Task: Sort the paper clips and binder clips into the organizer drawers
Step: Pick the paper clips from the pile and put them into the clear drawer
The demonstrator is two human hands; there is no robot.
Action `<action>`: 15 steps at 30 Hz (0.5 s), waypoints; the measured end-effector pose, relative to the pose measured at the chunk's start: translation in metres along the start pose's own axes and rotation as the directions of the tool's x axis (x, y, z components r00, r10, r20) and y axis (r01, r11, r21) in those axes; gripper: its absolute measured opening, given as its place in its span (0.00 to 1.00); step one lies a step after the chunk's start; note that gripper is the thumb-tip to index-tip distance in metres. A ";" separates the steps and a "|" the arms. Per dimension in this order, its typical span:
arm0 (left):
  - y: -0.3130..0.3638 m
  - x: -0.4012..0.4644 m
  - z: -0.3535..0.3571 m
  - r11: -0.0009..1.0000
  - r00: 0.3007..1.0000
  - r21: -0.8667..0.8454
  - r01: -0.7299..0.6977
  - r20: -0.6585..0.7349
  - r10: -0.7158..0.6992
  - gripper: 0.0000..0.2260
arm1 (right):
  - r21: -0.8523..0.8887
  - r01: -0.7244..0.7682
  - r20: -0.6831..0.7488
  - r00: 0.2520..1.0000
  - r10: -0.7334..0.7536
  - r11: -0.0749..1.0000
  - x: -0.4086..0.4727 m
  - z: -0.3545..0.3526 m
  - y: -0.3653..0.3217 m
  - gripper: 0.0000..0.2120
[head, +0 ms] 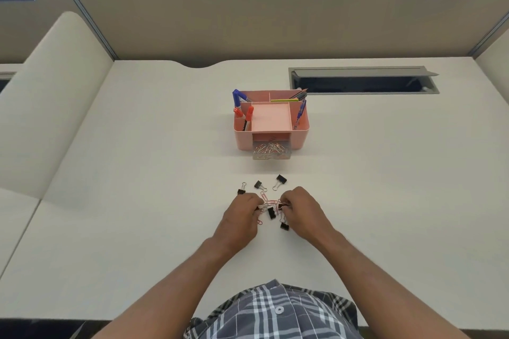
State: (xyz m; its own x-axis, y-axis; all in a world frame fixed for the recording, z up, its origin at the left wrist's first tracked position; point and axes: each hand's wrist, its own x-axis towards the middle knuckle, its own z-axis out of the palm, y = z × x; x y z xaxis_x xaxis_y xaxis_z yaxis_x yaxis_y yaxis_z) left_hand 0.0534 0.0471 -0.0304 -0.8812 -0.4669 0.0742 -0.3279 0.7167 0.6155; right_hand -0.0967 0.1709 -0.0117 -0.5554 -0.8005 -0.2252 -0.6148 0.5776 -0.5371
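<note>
Both hands pinch into the mixed clip pile [271, 208] on the tabletop [385, 173] in front of the organizer [271, 121], left hand [243, 210] on paper clips, right hand [298, 208] on something I can't identify; risk: tangled clips drag binder clips into the open paper-clip drawer [271, 150].

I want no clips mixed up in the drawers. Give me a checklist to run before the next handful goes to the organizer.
1. Drawer of the pink organizer pulled open: ok.
2. Open drawer holds paper clips only: ok, as far as the picture shows.
3. Left hand grip holds paper clips only: cannot tell, the fingers hide the catch.
4. Right hand clear of binder clips: not ok, one black clip lies at its fingertips.
5. Pile already separated: not ok, paper clips and binder clips lie mixed.
6. Second drawer ready for binder clips: cannot tell, none shows.
</note>
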 end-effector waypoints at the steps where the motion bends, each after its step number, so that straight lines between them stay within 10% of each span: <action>1: 0.001 0.000 0.001 1.000 1.000 0.003 -0.005 0.000 0.005 0.11 | -0.003 0.028 0.008 1.000 -0.028 1.000 -0.001 -0.001 -0.001 0.10; 15: 0.013 0.006 0.014 0.962 0.999 0.273 0.026 0.028 -0.035 0.12 | -0.081 0.139 0.040 0.990 -0.136 0.987 0.002 0.003 0.000 0.09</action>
State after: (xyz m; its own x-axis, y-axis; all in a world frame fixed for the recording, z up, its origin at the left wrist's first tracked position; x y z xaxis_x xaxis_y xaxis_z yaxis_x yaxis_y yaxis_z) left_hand 0.0393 0.0614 -0.0328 -0.8786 -0.4765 0.0306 -0.4307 0.8186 0.3800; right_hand -0.0960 0.1691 -0.0147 -0.4435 -0.8774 -0.1827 -0.7292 0.4718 -0.4956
